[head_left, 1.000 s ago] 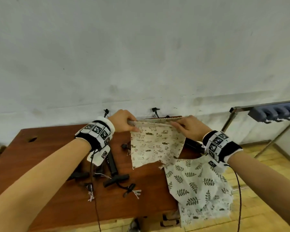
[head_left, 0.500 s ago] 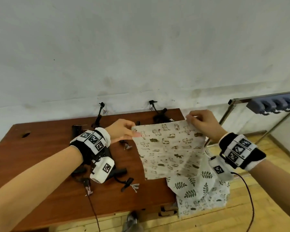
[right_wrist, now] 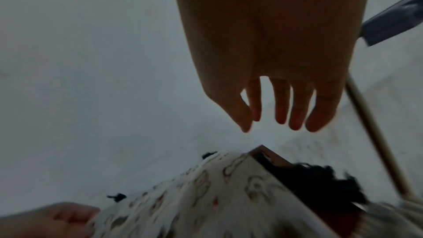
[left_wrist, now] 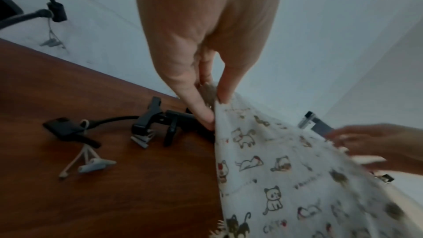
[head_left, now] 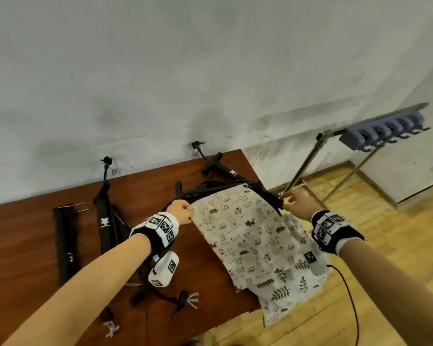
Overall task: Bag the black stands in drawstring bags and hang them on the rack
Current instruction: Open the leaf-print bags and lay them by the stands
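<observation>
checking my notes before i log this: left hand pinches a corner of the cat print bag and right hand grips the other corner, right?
Not quite. The left hand does pinch a corner of the cat print bag, but the right hand has no grip on it: the right wrist view shows its fingers straight and apart, clear of the cloth.

1. Both forearms are bare, with no sleeves.
2. The left wrist band (head_left: pixel 160 227) is black with white edging and square black-and-white marker tiles.
3. A white marker-tagged camera pod (head_left: pixel 164 269) hangs beneath it.
4. The right wrist band (head_left: pixel 334 229) matches, trailing a thin black cable (head_left: pixel 351 300).
</observation>
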`<action>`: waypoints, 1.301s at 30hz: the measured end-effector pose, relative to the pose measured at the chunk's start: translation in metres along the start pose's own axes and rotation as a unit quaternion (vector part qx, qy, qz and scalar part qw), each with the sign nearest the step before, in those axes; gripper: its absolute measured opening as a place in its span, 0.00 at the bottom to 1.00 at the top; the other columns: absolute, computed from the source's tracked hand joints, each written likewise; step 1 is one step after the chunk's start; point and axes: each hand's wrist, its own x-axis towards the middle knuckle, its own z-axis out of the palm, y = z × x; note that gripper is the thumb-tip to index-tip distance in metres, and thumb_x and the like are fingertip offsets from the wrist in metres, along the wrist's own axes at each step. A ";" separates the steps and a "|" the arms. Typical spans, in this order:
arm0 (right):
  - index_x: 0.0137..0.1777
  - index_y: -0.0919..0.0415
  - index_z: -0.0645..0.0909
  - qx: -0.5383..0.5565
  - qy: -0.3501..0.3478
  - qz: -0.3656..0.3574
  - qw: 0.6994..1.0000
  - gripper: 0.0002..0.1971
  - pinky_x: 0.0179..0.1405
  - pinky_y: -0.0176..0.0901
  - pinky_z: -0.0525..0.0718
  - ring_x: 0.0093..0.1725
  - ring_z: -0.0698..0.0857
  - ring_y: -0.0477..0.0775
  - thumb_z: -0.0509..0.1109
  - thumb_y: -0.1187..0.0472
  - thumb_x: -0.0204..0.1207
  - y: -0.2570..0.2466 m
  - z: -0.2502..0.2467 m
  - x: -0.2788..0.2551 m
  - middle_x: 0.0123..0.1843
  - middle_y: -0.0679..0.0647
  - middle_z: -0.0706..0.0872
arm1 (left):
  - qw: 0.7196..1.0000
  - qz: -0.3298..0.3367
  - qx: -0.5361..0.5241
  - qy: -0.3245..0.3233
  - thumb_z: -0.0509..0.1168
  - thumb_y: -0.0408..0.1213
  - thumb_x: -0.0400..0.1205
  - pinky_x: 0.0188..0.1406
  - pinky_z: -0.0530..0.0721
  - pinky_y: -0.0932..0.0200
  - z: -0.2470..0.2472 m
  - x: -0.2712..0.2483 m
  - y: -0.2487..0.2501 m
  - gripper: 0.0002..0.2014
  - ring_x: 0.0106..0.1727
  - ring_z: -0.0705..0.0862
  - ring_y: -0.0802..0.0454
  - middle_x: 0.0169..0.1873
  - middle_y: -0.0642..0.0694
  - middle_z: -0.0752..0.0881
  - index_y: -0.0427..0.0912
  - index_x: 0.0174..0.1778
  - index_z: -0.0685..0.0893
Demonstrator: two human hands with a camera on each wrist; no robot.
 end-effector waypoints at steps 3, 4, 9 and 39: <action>0.69 0.63 0.73 -0.058 -0.061 0.118 0.989 0.18 0.47 0.44 0.76 0.56 0.81 0.60 0.64 0.65 0.79 0.044 0.022 -0.011 0.61 0.61 0.81 | 0.987 -0.052 0.140 -0.052 0.66 0.38 0.81 0.32 0.83 0.53 -0.001 0.014 -0.011 0.28 0.34 0.81 0.45 0.49 0.34 0.84 0.33 0.74 0.65; 0.68 0.64 0.74 -0.051 -0.057 0.143 0.987 0.17 0.47 0.45 0.78 0.54 0.81 0.60 0.62 0.66 0.79 0.059 0.028 -0.018 0.60 0.61 0.82 | 0.978 -0.059 0.182 -0.082 0.65 0.41 0.82 0.32 0.80 0.55 0.001 0.014 -0.010 0.35 0.37 0.81 0.45 0.59 0.33 0.82 0.35 0.80 0.55; 0.60 0.70 0.79 0.035 -0.048 0.161 0.985 0.16 0.43 0.46 0.77 0.43 0.78 0.55 0.67 0.65 0.72 0.109 0.054 -0.050 0.47 0.58 0.82 | 0.928 0.019 0.343 -0.144 0.63 0.47 0.82 0.69 0.76 0.46 0.033 0.016 0.004 0.37 0.72 0.73 0.40 0.77 0.38 0.65 0.40 0.82 0.52; 0.73 0.54 0.71 -0.034 -0.042 0.041 0.998 0.21 0.58 0.40 0.80 0.66 0.76 0.58 0.63 0.58 0.80 -0.043 0.094 0.022 0.76 0.61 0.67 | 0.906 -0.055 0.398 -0.133 0.55 0.39 0.86 0.69 0.72 0.52 0.020 0.039 -0.020 0.21 0.71 0.76 0.41 0.71 0.37 0.76 0.34 0.74 0.71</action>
